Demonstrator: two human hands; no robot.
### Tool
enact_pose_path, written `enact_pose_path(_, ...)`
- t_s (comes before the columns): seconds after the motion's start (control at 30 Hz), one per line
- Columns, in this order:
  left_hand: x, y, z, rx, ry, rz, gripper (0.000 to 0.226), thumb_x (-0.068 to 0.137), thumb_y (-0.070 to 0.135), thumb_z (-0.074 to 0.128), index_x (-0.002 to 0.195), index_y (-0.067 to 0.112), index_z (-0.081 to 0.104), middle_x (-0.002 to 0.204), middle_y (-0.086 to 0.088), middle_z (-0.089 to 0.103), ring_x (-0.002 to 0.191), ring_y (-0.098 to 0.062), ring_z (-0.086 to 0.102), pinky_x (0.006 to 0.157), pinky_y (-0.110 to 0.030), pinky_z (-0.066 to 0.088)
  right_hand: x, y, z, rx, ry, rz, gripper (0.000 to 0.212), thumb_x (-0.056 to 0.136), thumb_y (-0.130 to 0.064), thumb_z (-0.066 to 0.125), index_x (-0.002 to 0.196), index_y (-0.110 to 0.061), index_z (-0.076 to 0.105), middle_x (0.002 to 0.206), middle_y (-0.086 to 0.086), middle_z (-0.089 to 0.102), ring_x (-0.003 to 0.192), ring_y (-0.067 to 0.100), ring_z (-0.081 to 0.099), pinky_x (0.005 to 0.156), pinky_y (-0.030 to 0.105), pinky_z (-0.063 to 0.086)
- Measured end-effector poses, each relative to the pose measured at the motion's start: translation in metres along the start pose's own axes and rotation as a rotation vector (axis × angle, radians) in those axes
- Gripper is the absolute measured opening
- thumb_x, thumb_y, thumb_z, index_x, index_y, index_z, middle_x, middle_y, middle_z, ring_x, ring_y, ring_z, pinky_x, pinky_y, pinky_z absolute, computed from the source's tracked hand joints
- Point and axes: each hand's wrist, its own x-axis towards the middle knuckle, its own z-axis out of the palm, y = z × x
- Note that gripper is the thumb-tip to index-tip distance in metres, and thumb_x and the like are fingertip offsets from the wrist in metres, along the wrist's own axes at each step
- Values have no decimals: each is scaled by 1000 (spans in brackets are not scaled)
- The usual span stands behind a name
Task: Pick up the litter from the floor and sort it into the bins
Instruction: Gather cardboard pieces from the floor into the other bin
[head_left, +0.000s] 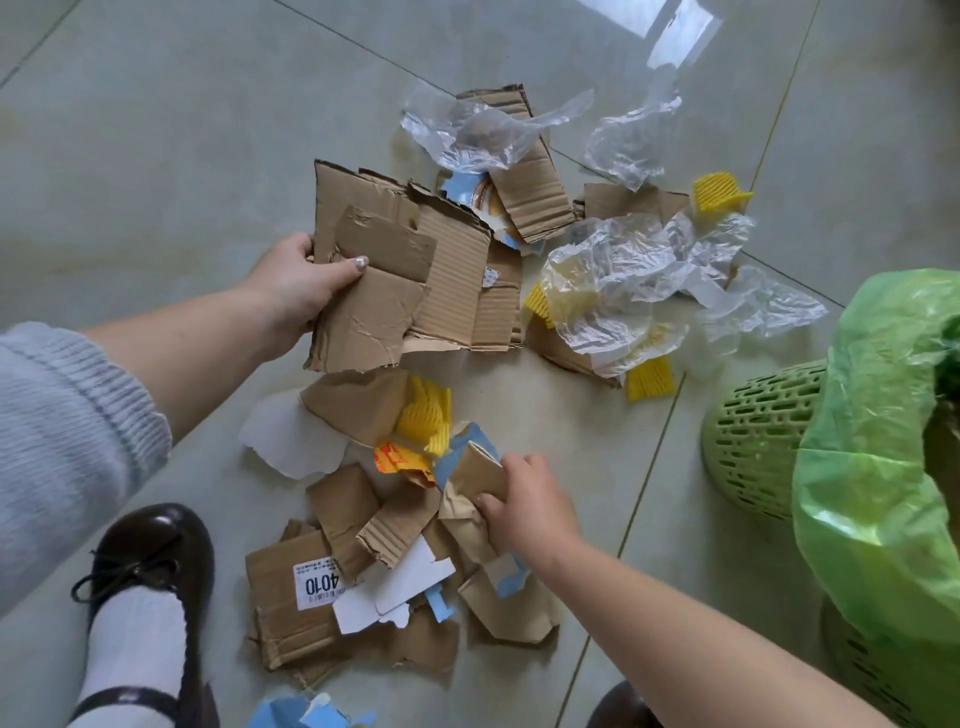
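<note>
Torn litter lies spread over the tiled floor. My left hand (304, 283) grips a stack of brown cardboard sheets (410, 270) held above the floor, thumb on top. My right hand (524, 499) pinches a crumpled brown cardboard scrap (480, 467) in the near pile (395, 561), among white paper, blue scraps and yellow foam netting (426, 415). A labelled cardboard piece (291, 597) reading 4010 lies at the pile's left. Clear crumpled plastic film (613, 280) covers more cardboard and yellow netting to the right. More film (483, 130) lies farther back.
A green perforated bin (763, 436) stands at the right, and a second bin (883, 670) lined with a green plastic bag (878, 467) is nearer me. My left shoe (150, 561) stands at the lower left, another shoe tip (623, 706) at the bottom.
</note>
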Motion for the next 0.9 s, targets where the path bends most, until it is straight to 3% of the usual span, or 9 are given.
enact_pose_path(0.13, -5, 2, 1, -10, 0, 11, 30, 86, 22, 63, 114, 16, 53, 109, -8, 61, 96, -24, 61, 79, -37, 50, 8, 0, -10, 186, 13, 40, 16, 84, -33, 61, 90, -22, 49, 92, 0, 62, 85, 23, 56, 65, 28, 37)
enact_pose_path(0.27, -17, 14, -3, -40, 1, 63, 30, 86, 21, 64, 113, 15, 53, 107, -8, 62, 94, -23, 62, 71, -34, 52, 15, -1, -55, 521, 206, 81, 18, 81, -29, 66, 88, -21, 51, 79, -7, 59, 80, 18, 57, 62, 31, 42)
enact_pose_path(0.37, -37, 32, -5, -73, 59, 100, 44, 83, 17, 67, 122, 10, 47, 115, -13, 61, 101, -26, 62, 87, -43, 52, 10, -11, -96, 755, 358, 66, 24, 79, -23, 69, 93, -19, 50, 85, -3, 60, 81, 18, 59, 68, 32, 46)
enact_pose_path(0.47, -66, 61, -7, -128, 92, 152, 48, 81, 15, 69, 123, 9, 46, 107, -9, 63, 94, -21, 64, 82, -40, 53, -9, -23, -135, 805, 438, -1, 16, 80, -16, 64, 90, -16, 52, 83, 0, 60, 79, 20, 57, 68, 30, 44)
enact_pose_path(0.53, -90, 85, -5, -121, 40, 199, 26, 84, 13, 66, 108, 10, 56, 100, -9, 64, 89, -21, 64, 80, -38, 54, -33, -26, -157, 832, 448, -72, 7, 82, -12, 59, 82, -18, 56, 76, -3, 60, 72, 16, 57, 62, 24, 45)
enact_pose_path(0.6, -118, 111, 0, -108, -5, 256, 11, 85, 13, 64, 95, 14, 59, 94, -7, 65, 84, -20, 64, 78, -37, 55, -65, -22, -177, 842, 474, -126, 15, 81, -7, 55, 74, -21, 56, 69, -5, 58, 67, 13, 53, 55, 22, 42)
enact_pose_path(0.73, -181, 153, 33, -74, -86, 364, 25, 86, 15, 63, 111, 13, 55, 96, -5, 65, 82, -17, 64, 61, -27, 58, -134, 10, -213, 875, 614, -110, 11, 82, -9, 50, 80, -18, 56, 73, -1, 56, 70, 17, 50, 57, 27, 38)
enact_pose_path(0.9, -245, 175, 110, -39, -229, 407, 19, 90, 14, 57, 107, 20, 54, 102, -8, 65, 89, -21, 64, 73, -37, 55, -204, 80, -252, 1032, 821, 10, 16, 86, -8, 43, 82, -17, 56, 72, 1, 53, 68, 20, 49, 59, 28, 37)
